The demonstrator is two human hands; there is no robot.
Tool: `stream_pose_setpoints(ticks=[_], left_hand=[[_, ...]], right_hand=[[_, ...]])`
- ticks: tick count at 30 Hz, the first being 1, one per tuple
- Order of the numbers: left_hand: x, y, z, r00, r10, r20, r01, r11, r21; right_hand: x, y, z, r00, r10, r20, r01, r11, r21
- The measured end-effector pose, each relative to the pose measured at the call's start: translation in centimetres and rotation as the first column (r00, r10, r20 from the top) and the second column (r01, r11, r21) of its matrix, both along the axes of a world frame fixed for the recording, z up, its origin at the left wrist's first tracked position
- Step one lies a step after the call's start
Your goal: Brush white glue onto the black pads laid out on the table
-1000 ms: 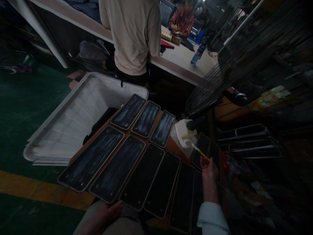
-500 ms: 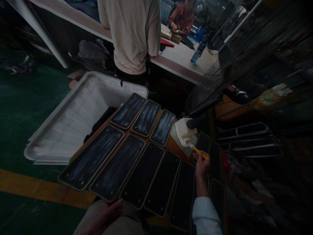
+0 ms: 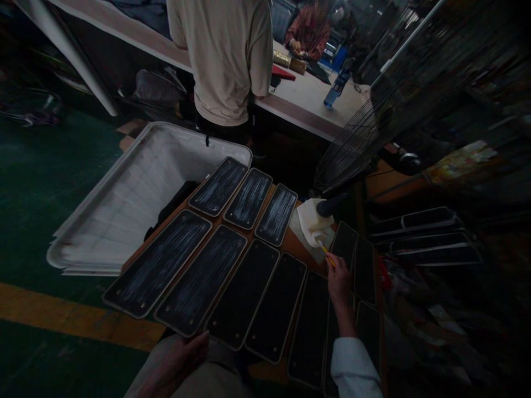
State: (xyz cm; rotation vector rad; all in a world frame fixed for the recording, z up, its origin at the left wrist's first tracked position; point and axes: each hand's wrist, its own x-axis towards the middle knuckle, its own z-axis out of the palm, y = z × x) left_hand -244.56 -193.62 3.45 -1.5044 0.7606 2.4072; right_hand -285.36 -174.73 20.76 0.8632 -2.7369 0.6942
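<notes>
Right hand (image 3: 339, 277) closed round brush (image 3: 329, 260) at white container (image 3: 309, 220), worktop's (image 3: 299, 253) far edge; left hand (image 3: 191, 352) half-curled, near edge, hold unclear; overloaded bristles could drip onto 1 panel (image 3: 276, 307).

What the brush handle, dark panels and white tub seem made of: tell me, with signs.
Brush handle: painted wood or plastic, by its even yellow; too small to tell.
Dark panels: perhaps coated board or stiff leather-like sheet, dull black; flat faces and pale edging leave it open.
White tub: probably moulded plastic, smooth; rounded corners and broad rim suggest it.
</notes>
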Motion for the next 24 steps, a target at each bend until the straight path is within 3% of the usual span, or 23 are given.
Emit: stream_pose_setpoints(ticks=[3, 5, 11, 14, 20, 24], left_hand=[[0.1, 0.1, -0.3, 0.983, 0.177, -0.051, -0.172, 0.981, 0.093], [0.0, 0.0, 0.1, 0.974, 0.224, -0.047, -0.217, 0.969, 0.116], [-0.3, -0.5, 1.9, 0.981, 0.172, -0.090, -0.163, 0.982, 0.099], [-0.2, -0.5, 2.1, 0.985, 0.138, -0.103, -0.131, 0.989, 0.073], [0.0, -0.4, 1.6, 0.972, 0.195, -0.135, -0.176, 0.975, 0.137], [0.1, -0.4, 1.4, 0.982, 0.158, -0.099, -0.149, 0.984, 0.093]], right_hand=[[1.3, 0.8, 0.5, 0.999, 0.032, 0.023, -0.033, 0.998, 0.052], [1.8, 1.1, 0.9, 0.999, 0.026, 0.022, -0.027, 0.999, 0.042], [-0.1, -0.2, 0.4, 0.998, -0.013, -0.068, 0.012, 1.000, -0.009], [0.5, -0.8, 0.0, 0.999, 0.020, -0.047, -0.018, 0.999, 0.029], [8.9, -1.6, 1.5, 0.986, -0.021, 0.163, 0.029, 0.998, -0.048], [14.2, -4.3, 1.9, 0.941, 0.104, 0.323, -0.083, 0.993, -0.079]])
